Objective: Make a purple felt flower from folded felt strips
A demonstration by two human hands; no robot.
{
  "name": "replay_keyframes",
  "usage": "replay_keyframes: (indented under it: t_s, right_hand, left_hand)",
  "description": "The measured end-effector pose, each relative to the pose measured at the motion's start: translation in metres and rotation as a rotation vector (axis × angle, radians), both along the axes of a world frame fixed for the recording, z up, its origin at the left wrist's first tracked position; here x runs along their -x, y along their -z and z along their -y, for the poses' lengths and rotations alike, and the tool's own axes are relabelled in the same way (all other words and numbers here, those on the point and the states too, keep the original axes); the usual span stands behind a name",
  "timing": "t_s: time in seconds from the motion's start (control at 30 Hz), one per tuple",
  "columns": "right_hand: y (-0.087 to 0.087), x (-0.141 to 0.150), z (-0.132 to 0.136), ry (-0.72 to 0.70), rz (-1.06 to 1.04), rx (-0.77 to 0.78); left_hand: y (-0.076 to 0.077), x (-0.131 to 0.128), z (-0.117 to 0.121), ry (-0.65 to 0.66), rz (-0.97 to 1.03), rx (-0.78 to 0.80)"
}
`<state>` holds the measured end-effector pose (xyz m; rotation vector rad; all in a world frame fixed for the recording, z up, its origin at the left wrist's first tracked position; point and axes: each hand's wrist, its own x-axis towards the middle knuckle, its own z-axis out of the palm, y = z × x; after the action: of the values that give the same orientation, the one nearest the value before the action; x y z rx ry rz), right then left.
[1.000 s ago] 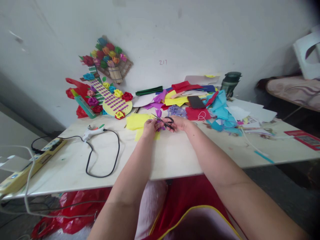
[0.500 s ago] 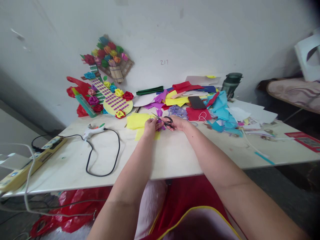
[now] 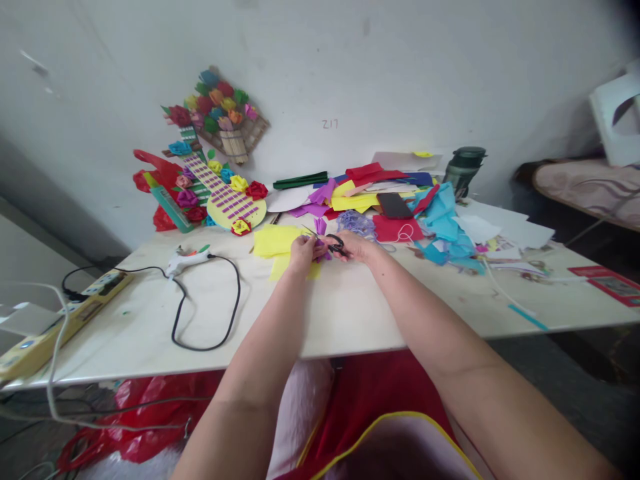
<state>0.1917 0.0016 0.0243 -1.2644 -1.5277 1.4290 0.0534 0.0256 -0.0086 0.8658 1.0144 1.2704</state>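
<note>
- Purple paper piece [image 3: 321, 227], gathered and soft-looking, sits between both hands at the right end of the yellow sheet [image 3: 273, 241], the landmark here.
- Pale wall [image 3: 400, 80], lightly marked, rises behind the yellow sheet.
- White counter [image 3: 355, 320], smooth, lies under the sheet; its front edge runs nearer the person, and its plain top shows between the forearms.
- Heaped coloured papers [image 3: 370, 173], folded and creased, lie behind and right of the sheet; crumpled blue paper [image 3: 443, 217] lies farther right.
- Guitar-shaped board [image 3: 235, 207], striped purple, leans behind and left of it, edged with paper roses.
- Yellow power strip [image 3: 60, 327], long and boxy, lies well left of it, along the counter's left edge.
- White glue gun [image 3: 187, 260] lies nearer on the left, its black cord looping on the counter.
- Left hand [image 3: 303, 252], over the sheet's right part: grip pinched on the purple piece.
- Right hand [image 3: 354, 247], just right of the sheet: grip closed around the scissors' [image 3: 336, 245] black handles, blades toward the left hand; their spread is too small to tell.
</note>
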Motion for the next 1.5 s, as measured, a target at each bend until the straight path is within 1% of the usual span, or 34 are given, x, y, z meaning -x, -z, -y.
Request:
replay_keyframes:
  t_s: [0.23,0.5,0.67,0.77,0.83,0.9,0.93,1.0,1.03,1.07,1.13,1.17,1.23,1.27,1.3,1.37,1.5]
  right_hand:
    - [0.007,0.002,-0.006,0.018,-0.039,-0.027]
    - [0.005,0.004,-0.003,0.008,-0.026,-0.032]
    - [0.006,0.004,-0.004,0.037,-0.060,-0.075]
    - [0.006,0.006,-0.002,0.007,-0.058,-0.101]
    - [0.002,0.006,-0.001,-0.015,-0.094,-0.121]
    - [-0.003,0.004,-0.001,0.024,-0.160,-0.171]
    - [-0.007,0.001,-0.002,0.079,-0.191,-0.215]
    - [-0.013,-0.009,-0.006,0.270,-0.244,-0.317]
    - [-0.015,-0.016,-0.008,0.371,-0.219,-0.351]
    - [-0.017,-0.025,-0.011,0.476,-0.151,-0.370]
    - [-0.017,-0.045,-0.016,0.638,0.106,-0.371]
    - [-0.017,-0.054,-0.018,0.674,0.283,-0.376]
    - [-0.015,-0.071,-0.018,0.699,0.681,-0.374]
    - [-0.013,-0.077,-0.018,0.701,0.832,-0.336]
    - [-0.012,-0.081,-0.017,0.709,0.933,-0.282]
    - [-0.009,-0.087,-0.015,0.724,1.048,-0.205]
    - [-0.002,-0.094,-0.016,0.728,1.100,-0.098]
  left_hand:
    - [0.001,0.000,0.000,-0.013,-0.029,-0.014]
    - [0.002,-0.001,0.000,-0.001,-0.109,-0.007]
    - [0.005,-0.003,0.001,0.030,-0.071,-0.004]
    - [0.005,-0.003,0.000,0.003,-0.046,-0.023]
    - [0.004,-0.002,0.000,-0.009,-0.031,-0.015]
    - [0.003,-0.001,0.000,-0.006,-0.007,-0.002]
    - [0.001,-0.001,0.000,-0.014,0.009,0.006]
    - [-0.001,0.000,0.000,-0.036,0.025,0.022]
    - [-0.002,0.000,0.001,-0.037,0.031,0.024]
    - [-0.003,0.000,0.001,-0.038,0.033,0.025]
    - [-0.004,0.000,0.003,-0.039,0.040,0.019]
    - [-0.005,0.000,0.003,-0.041,0.046,0.017]
    - [-0.006,0.001,0.004,-0.043,0.059,0.014]
    - [-0.006,0.001,0.004,-0.043,0.064,0.014]
    - [-0.006,0.002,0.004,-0.041,0.067,0.014]
    - [-0.007,0.003,0.005,-0.041,0.061,0.011]
    - [-0.010,0.004,0.005,-0.019,0.041,-0.002]
